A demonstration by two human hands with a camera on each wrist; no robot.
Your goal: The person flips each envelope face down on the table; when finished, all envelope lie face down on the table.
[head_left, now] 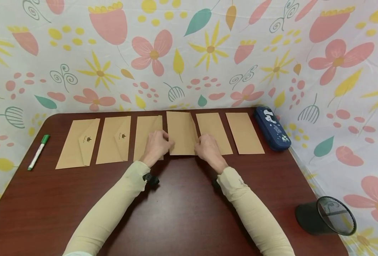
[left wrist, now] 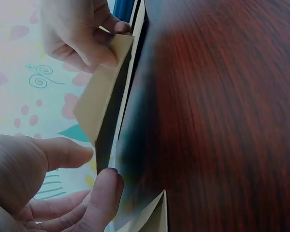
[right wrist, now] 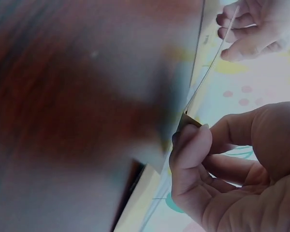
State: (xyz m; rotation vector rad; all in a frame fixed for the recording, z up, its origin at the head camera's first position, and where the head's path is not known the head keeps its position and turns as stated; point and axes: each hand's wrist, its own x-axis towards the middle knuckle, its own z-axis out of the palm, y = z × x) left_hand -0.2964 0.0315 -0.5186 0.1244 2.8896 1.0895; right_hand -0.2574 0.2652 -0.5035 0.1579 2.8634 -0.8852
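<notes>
Near the middle of a row of brown paper envelopes, my right hand (head_left: 209, 147) pinches the right side of one envelope (head_left: 180, 133), where its flap stands raised. The right wrist view shows the thumb and fingers (right wrist: 191, 150) closed on that paper. My left hand (head_left: 156, 145) is at the same envelope's left edge, above the neighbouring envelope (head_left: 144, 128). In the left wrist view, the left thumb and forefinger stand apart beside the lifted paper (left wrist: 104, 96); whether they touch it is hard to tell.
Two envelopes with crown-printed flaps, one (head_left: 70, 142) and another (head_left: 112, 140), lie left; two plain ones (head_left: 216, 133) (head_left: 245, 133) lie right. A green-capped marker (head_left: 38, 153) is far left, a blue pencil case (head_left: 272, 128) far right, a black mesh cup (head_left: 310, 217) near the right edge.
</notes>
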